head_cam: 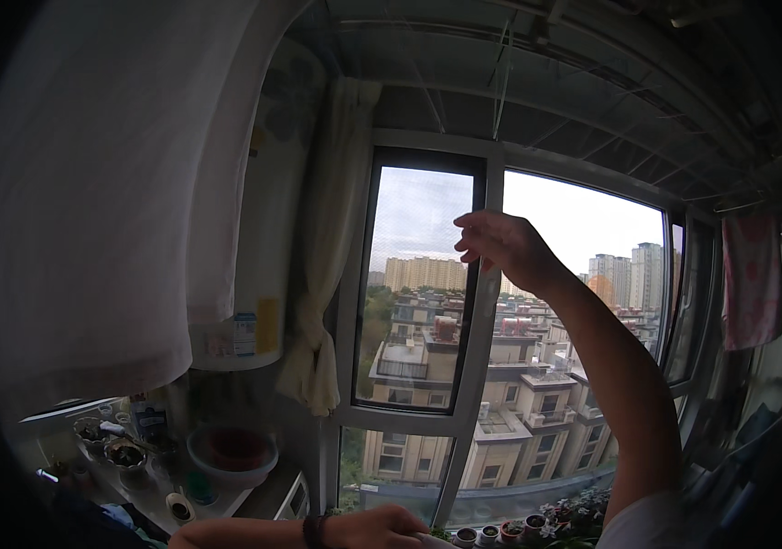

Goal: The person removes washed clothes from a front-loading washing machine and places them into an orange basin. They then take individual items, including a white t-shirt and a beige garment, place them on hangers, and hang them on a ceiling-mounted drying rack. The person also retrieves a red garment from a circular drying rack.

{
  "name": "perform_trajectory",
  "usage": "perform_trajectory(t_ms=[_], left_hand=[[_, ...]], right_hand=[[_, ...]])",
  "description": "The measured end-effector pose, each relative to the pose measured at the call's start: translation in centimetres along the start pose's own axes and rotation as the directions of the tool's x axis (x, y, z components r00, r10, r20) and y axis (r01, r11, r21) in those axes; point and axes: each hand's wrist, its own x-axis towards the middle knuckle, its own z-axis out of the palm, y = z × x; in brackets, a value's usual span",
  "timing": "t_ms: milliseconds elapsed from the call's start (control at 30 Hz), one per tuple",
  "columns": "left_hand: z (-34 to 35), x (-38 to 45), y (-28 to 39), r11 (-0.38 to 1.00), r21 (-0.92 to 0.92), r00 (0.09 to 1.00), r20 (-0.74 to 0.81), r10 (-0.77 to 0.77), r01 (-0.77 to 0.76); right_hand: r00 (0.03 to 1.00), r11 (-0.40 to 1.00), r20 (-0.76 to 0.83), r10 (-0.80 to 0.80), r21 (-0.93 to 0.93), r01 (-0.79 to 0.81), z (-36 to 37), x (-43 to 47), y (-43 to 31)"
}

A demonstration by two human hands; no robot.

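Note:
My right hand (500, 243) is raised in front of the white window frame (492, 309), its fingers bent and a little apart, with nothing visible in them. Behind the fingers is the dark-edged screened window panel (425, 274). Low at the bottom edge, my left hand (373, 528) lies across the view, a dark bracelet (313, 532) on its wrist. Beside its fingertips shows a pale object (435, 542), mostly cut off by the picture's edge. Whether the hand grips it is unclear.
White cloth (102, 206) hangs close at left, before a white water heater (260, 274). A knotted curtain (319, 343) borders the window. Potted plants (511, 530) line the sill. A basin (233, 456) and more pots (125, 456) stand lower left. A pink towel (751, 281) hangs right.

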Motion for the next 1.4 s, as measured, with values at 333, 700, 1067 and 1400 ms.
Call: perform_trajectory(t_ms=[333, 700, 1067, 1400], left_hand=[[-2.9, -0.8, -0.6, 0.977, -0.184, 0.989, -0.120, 0.089, -0.111], [-5.0, -3.5, -3.3, 0.935, -0.328, 0.928, -0.372, 0.001, -0.132], [-7.1, -8.5, -7.4, 0.837, -0.482, 0.830, -0.555, -0.065, -0.257], [-9.2, -6.2, -8.9, 0.882, -0.426, 0.841, -0.537, -0.069, -0.200]], right_hand=[[0.905, 0.960, -0.336, -0.259, 0.011, 0.279, 0.1, 17.6, -7.2], [0.678, 0.897, -0.624, -0.388, -0.088, 0.433, 4.8, 32.7, -12.2], [0.926, 0.971, -0.377, 0.018, 0.227, 0.073, 6.9, 37.5, -7.0], [0.602, 0.955, -0.776, -0.185, -0.287, -0.076, 5.0, 38.4, 0.9]])
